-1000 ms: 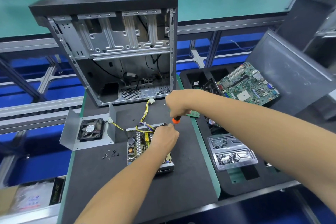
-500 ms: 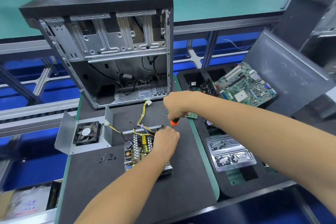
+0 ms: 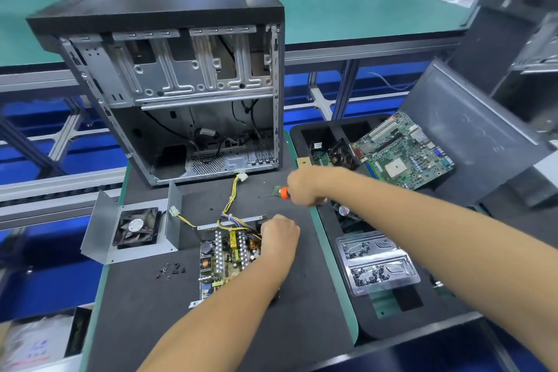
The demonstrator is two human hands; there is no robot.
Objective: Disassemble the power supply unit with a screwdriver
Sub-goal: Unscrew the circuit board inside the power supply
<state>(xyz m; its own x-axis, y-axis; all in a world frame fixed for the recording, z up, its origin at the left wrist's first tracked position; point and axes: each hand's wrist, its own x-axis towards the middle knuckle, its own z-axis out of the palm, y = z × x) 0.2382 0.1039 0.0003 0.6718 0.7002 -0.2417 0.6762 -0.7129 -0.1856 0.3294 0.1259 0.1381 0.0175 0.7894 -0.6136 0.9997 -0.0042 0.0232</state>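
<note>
right hand [image 3: 305,186] has pulled the screwdriver [image 3: 283,193] off the power supply unit [image 3: 229,254] | left hand [image 3: 279,237] grips its far right corner | we reckon screw's out, next up lifting the board

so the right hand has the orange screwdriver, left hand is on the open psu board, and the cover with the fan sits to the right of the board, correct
Not quite. The head view shows the cover with the fan lying to the left of the open psu board, not the right. The rest holds: the right hand grips the orange screwdriver, and the left hand rests on the board.
</note>
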